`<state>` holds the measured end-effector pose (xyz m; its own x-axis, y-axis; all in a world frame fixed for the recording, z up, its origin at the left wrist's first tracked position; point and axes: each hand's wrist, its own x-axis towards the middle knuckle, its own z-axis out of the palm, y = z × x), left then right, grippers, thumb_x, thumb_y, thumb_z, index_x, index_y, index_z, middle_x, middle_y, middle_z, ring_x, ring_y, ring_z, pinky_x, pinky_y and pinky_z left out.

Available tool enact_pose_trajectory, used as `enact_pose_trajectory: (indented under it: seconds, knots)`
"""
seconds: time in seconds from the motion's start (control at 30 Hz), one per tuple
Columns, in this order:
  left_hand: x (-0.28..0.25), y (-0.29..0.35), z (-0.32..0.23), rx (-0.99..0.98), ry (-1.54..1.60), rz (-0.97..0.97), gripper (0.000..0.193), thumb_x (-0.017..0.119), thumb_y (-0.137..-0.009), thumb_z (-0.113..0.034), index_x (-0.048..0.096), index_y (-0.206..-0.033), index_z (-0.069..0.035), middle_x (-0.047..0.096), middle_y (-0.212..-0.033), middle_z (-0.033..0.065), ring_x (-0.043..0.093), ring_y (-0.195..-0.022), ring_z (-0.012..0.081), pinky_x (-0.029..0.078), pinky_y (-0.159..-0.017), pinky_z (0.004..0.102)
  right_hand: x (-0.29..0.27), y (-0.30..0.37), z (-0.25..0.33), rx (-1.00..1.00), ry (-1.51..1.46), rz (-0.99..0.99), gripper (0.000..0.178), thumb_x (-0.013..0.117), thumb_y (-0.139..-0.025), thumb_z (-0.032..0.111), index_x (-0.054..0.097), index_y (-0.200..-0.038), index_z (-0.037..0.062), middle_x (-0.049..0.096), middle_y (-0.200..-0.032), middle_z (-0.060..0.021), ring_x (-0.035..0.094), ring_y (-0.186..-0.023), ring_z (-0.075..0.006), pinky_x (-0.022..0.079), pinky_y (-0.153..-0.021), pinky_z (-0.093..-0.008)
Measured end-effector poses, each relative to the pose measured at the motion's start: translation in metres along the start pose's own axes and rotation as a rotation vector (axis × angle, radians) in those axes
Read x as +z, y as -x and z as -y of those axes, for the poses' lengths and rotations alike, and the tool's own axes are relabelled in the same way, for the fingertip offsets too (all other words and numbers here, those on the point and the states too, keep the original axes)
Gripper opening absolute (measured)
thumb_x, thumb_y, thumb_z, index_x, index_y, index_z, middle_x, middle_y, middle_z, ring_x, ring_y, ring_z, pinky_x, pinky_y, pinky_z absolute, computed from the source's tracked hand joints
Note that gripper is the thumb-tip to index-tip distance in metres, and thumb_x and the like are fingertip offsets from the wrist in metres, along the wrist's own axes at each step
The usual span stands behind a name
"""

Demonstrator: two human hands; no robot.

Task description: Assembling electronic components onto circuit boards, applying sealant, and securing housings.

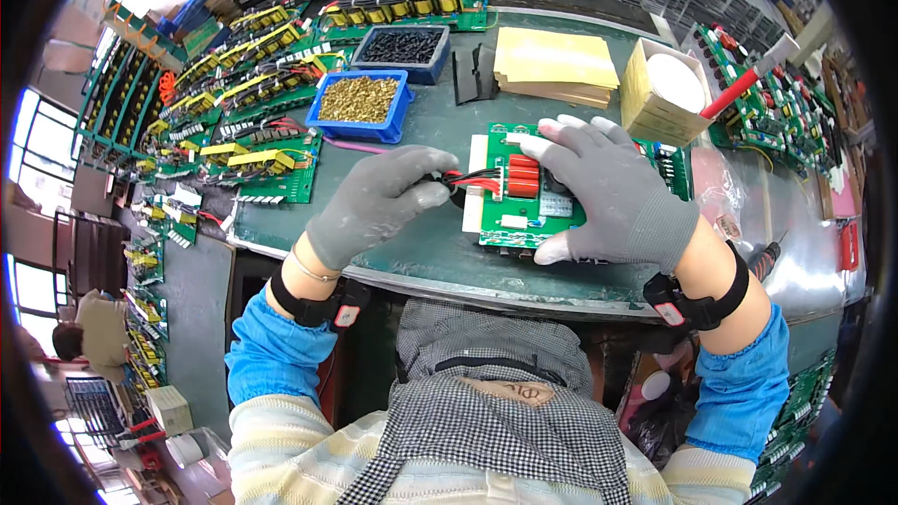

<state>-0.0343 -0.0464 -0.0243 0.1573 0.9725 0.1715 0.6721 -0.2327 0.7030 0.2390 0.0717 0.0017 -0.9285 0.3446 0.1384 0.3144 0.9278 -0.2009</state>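
Note:
A green circuit board (563, 217) with red block-shaped components (523, 176) lies on the bench in front of me, a white strip (473, 210) along its left side. My right hand (613, 189), in a grey glove with pale fingertips, rests on the board's right part with fingers spread. At the board's left edge my left hand (379, 206), gloved alike, pinches a bundle of red and black wires (479, 180) between thumb and fingers. The wires run to a white connector beside the red components. Their ends are partly hidden by my left fingers.
Behind the board stand a blue tray of brass-coloured small parts (357, 101), a tray of black parts (402, 45), a stack of yellow sheets (552, 58) and a cardboard box (638, 98). Assembled boards (271, 164) crowd the left; more boards (781, 108) and a screwdriver (767, 260) are rightward.

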Motion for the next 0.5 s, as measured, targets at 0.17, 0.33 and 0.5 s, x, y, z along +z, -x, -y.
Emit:
enact_pose_trajectory:
  seconds: [0.17,0.33,0.5]
  knots:
    - [0.023,-0.006,0.01,0.1,-0.196,-0.122,0.026,0.069,-0.084,-0.009,0.064,-0.108,-0.002,0.068,-0.096,0.0151,0.067,-0.087,0.0319,0.053,-0.075,0.0364,0.002,-0.004,-0.002,0.004,0.017,0.042,0.096,0.072,-0.069,0.064,0.044,-0.142,0.0078,0.046,-0.141,-0.0229,0.04,-0.134,-0.0404,0.026,-0.113,-0.0503]
    - [0.054,0.002,0.002,0.088,-0.415,-0.341,0.031,0.065,-0.078,-0.003,0.064,-0.109,-0.005,0.068,-0.093,0.0133,0.066,-0.083,0.033,0.053,-0.07,0.0402,-0.003,-0.005,0.002,-0.006,0.011,0.018,0.096,0.074,-0.069,0.063,0.044,-0.142,0.0087,0.046,-0.14,-0.0222,0.041,-0.134,-0.0404,0.028,-0.112,-0.0505]
    - [0.069,0.014,-0.016,0.011,-0.564,-0.371,0.041,0.059,-0.076,0.0,0.06,-0.117,-0.004,0.068,-0.1,0.0117,0.066,-0.084,0.031,0.053,-0.07,0.0396,-0.005,-0.005,0.005,0.002,0.01,0.032,0.097,0.077,-0.067,0.06,0.044,-0.142,0.0094,0.046,-0.14,-0.0215,0.041,-0.133,-0.0404,0.03,-0.111,-0.05]
